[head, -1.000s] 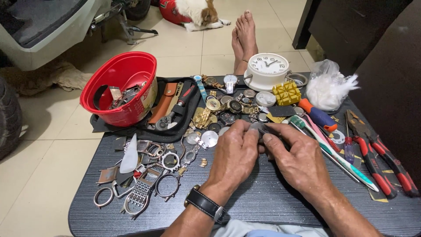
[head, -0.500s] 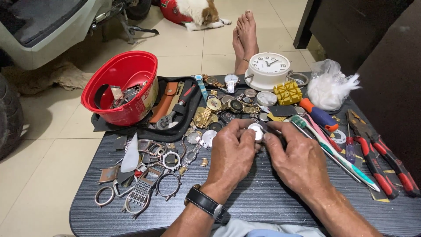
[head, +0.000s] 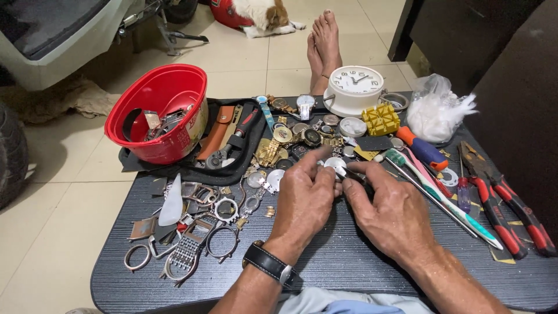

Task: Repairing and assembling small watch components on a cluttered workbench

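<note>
Two hands hold a small round watch case at the frame centre.

The left hand [head: 305,200] and right hand [head: 392,212] pinch the shiny metal watch case [head: 335,164] with closed fingertips, above the dark ribbed table [head: 349,264]. A glossy red plastic bowl [head: 160,110] stands upper left; red-handled pliers [head: 503,200] lie near the right edge.

A black-strapped wristwatch [head: 268,263] with a silver buckle is worn on the wrist of the left hand [head: 305,200]. Nothing is worn on the right hand [head: 392,212], and both forearms are left bare of sleeves. Light blue clothing [head: 343,302] is seen at the lower edge.
</note>
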